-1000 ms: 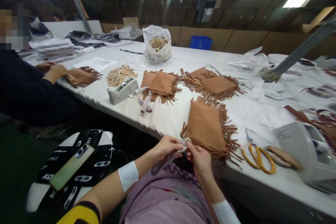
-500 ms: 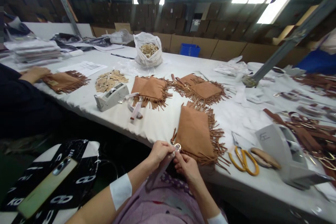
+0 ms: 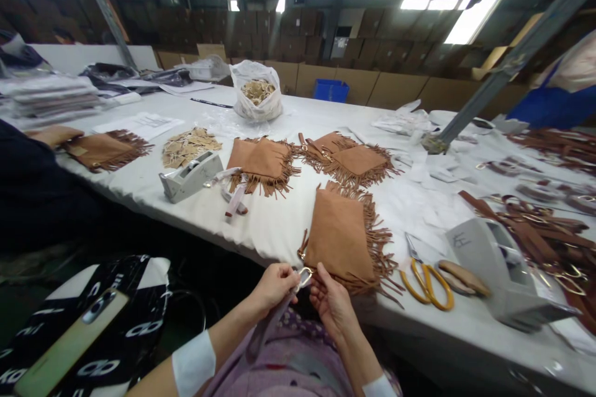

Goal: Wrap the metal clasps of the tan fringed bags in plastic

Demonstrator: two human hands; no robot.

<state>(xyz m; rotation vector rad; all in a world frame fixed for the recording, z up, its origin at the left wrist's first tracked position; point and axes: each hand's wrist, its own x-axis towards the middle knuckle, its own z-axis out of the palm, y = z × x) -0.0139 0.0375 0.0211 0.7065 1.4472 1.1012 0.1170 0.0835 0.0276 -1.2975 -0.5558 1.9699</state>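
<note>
My left hand [image 3: 277, 285] is closed on the end of a plastic-wrapped strap [image 3: 266, 330], which hangs down over my lap. A gold-coloured metal clasp [image 3: 305, 275] sticks out from its fingertips toward the right. My right hand [image 3: 332, 299] is just right of the clasp, thumb and fingers apart, holding nothing that I can see. Its thumb reaches the lower left corner of a brown fringed bag [image 3: 339, 232], which lies flat at the table edge. A zipper pull and small gold ring [image 3: 302, 253] show at that bag's left side.
Yellow-handled scissors [image 3: 427, 282], a brown-handled tool [image 3: 463, 278] and a grey tape dispenser [image 3: 493, 270] lie right. Further back are more fringed bags [image 3: 261, 158], another dispenser [image 3: 192, 177], tan pieces [image 3: 190, 147] and a white sack [image 3: 257, 92]. A co-worker's sleeve [image 3: 32, 180] is left.
My right hand has let go of the clasp and opened beside it. My left hand still grips the strap, and the clasp shows more fully. The view has shifted slightly.
</note>
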